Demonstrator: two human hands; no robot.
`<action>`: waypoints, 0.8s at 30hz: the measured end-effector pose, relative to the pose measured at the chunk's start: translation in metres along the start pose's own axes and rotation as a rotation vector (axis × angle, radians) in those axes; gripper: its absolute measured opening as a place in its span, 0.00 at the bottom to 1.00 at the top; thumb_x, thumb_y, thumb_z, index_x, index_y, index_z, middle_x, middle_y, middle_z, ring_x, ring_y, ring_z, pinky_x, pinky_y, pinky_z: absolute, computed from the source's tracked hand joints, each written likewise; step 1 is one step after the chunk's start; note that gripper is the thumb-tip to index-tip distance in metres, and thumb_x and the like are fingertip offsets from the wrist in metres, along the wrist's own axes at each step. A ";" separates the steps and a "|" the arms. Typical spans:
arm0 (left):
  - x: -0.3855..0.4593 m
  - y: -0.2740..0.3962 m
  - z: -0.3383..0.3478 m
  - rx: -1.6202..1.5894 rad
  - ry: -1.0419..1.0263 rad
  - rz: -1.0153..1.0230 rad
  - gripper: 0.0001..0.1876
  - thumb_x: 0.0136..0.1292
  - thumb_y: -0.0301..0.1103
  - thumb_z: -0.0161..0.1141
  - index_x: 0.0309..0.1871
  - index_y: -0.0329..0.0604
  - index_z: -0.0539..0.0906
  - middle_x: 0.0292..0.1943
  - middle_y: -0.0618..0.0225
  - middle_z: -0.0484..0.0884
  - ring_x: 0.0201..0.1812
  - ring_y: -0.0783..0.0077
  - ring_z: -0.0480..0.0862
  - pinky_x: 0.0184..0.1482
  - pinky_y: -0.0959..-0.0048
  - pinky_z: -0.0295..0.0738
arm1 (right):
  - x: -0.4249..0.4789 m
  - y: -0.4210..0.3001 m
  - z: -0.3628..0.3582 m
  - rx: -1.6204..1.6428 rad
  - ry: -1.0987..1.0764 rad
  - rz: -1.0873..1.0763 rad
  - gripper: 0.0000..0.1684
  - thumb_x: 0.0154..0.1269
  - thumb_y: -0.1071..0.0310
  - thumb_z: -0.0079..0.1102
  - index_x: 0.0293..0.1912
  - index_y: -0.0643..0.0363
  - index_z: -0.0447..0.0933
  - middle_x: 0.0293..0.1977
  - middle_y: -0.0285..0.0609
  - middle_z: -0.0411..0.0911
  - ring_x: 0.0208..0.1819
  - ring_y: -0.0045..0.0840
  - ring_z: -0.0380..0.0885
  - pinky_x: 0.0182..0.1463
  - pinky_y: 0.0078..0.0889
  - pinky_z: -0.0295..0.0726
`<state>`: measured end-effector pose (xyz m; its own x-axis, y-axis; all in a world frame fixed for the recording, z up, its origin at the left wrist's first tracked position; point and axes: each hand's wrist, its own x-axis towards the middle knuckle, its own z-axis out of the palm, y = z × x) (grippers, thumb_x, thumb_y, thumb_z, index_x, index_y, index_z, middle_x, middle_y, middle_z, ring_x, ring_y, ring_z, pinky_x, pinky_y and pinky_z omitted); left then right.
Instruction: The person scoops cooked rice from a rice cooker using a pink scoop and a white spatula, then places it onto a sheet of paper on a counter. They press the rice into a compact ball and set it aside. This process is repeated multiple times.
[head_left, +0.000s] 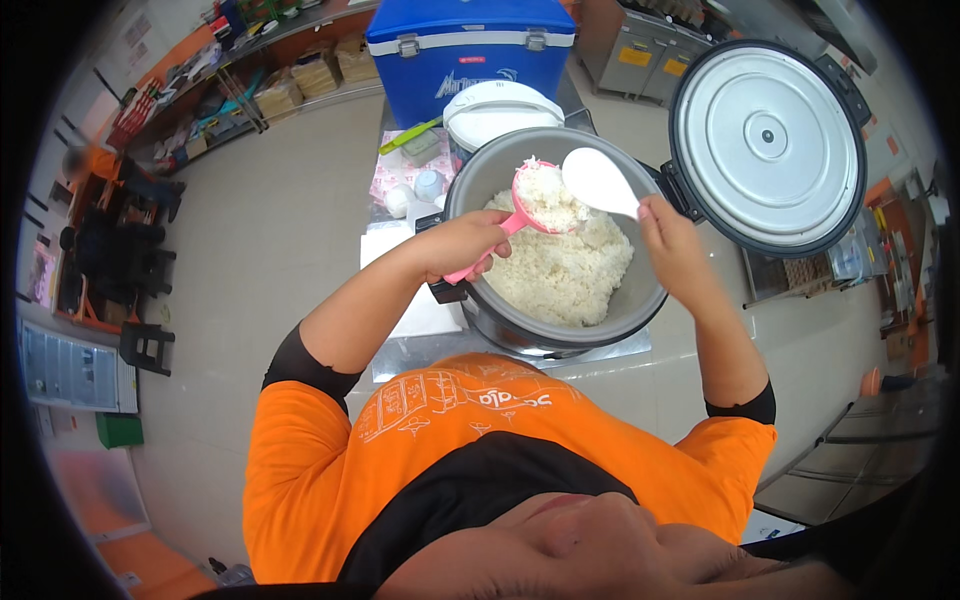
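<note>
My left hand (471, 244) grips the handle of a pink scoop (516, 223), whose round bowl is heaped with white rice. My right hand (670, 244) holds a white plastic rice paddle (598, 178) by its handle, the blade tilted beside the scoop's far right rim. Both tools are over a large open rice cooker (469, 180) with a grey inner pot. Below the scoop, a mound of cooked rice (562, 277) fills the pot's lower part. The cooker's round metal lid (767, 150) stands raised on its hinge to the right.
Behind the cooker are a white-lidded container (504, 112) and a blue cooler box (472, 71). At left on the metal table lie white paper (405, 300), a small blue cup (429, 184) and a green-handled utensil (409, 136). People (112, 247) are at the far left, near a black stool (147, 346).
</note>
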<state>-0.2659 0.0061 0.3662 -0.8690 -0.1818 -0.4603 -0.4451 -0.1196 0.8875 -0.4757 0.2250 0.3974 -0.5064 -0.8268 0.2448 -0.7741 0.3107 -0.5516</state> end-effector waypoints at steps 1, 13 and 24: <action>-0.001 0.000 0.000 -0.013 0.008 0.006 0.30 0.72 0.36 0.46 0.76 0.40 0.60 0.45 0.65 0.73 0.23 0.83 0.68 0.23 0.79 0.67 | -0.002 0.002 0.006 0.001 -0.012 -0.011 0.13 0.78 0.61 0.45 0.46 0.60 0.73 0.28 0.60 0.78 0.35 0.57 0.78 0.40 0.54 0.74; -0.015 -0.008 0.006 0.074 0.133 0.070 0.33 0.72 0.37 0.44 0.78 0.39 0.56 0.49 0.58 0.76 0.22 0.78 0.73 0.26 0.75 0.73 | -0.009 -0.017 -0.012 -0.063 0.040 0.071 0.12 0.78 0.62 0.47 0.45 0.60 0.74 0.32 0.56 0.80 0.36 0.55 0.80 0.39 0.51 0.75; -0.020 -0.011 0.007 0.060 0.022 0.078 0.33 0.70 0.36 0.44 0.77 0.38 0.57 0.50 0.55 0.76 0.21 0.77 0.73 0.26 0.75 0.74 | 0.002 0.001 -0.001 -0.222 0.150 -0.405 0.04 0.67 0.71 0.59 0.42 0.54 0.78 0.33 0.39 0.77 0.38 0.35 0.76 0.48 0.36 0.61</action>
<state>-0.2454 0.0181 0.3658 -0.8967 -0.2101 -0.3895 -0.3889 -0.0459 0.9201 -0.4783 0.2238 0.3983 -0.1843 -0.8305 0.5257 -0.9743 0.0841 -0.2088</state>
